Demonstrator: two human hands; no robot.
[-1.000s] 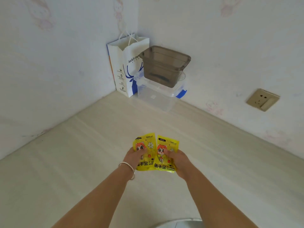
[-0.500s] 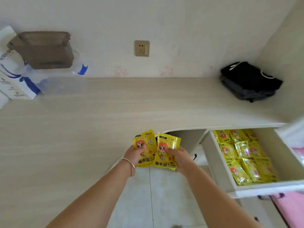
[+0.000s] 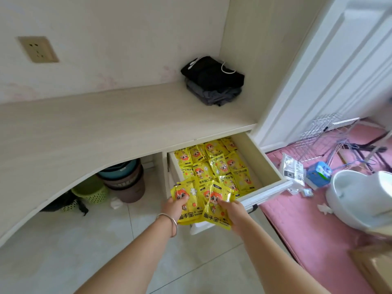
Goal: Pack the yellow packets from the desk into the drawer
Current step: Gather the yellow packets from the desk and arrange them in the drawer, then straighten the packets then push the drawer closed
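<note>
My left hand [image 3: 172,207], with a silver bangle on the wrist, grips a yellow packet [image 3: 187,195] printed with a cartoon face. My right hand [image 3: 232,210] grips a second yellow packet [image 3: 216,217] beside it. Both packets hang over the near left corner of the open white drawer [image 3: 257,161], just above its front edge. Inside the drawer lie several more yellow packets [image 3: 214,164] in overlapping rows. The pale wooden desk [image 3: 95,132] runs along the wall above the drawer.
Folded black and grey clothes [image 3: 213,80] sit at the desk's right end. Stacked bins and a green basket [image 3: 93,193] stand under the desk. A pink mat [image 3: 301,225], a white stool [image 3: 360,196], a white bag [image 3: 291,169] and a wire rack lie right of the drawer.
My view has swung right from the desk's left corner to the drawer. Both hands carried the two packets off the desk and now hold them over the drawer's near corner.
</note>
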